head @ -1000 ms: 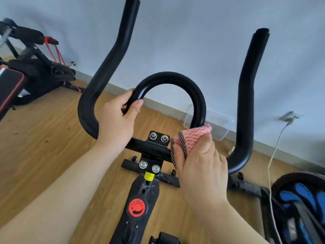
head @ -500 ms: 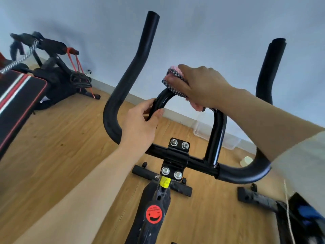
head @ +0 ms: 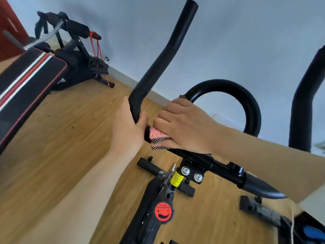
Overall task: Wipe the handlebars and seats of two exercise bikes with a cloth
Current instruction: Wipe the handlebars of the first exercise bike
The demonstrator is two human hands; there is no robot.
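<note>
My right grip (head: 184, 125), closed on the cloth (head: 158, 136), had come down from the top of the handlebar (head: 153, 67) loop to the loop's left base. My left grip (head: 130, 124) had shifted outward from the loop and clasped the horn's bend. I judged the loop wiped, with horns and seats outstanding.

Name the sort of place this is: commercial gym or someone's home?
Probably a home workout room or small gym. Black exercise-bike handlebars fill the foreground, a second exercise machine stands by the plain wall, and a striped padded bench sits at left on a wood floor.
</note>
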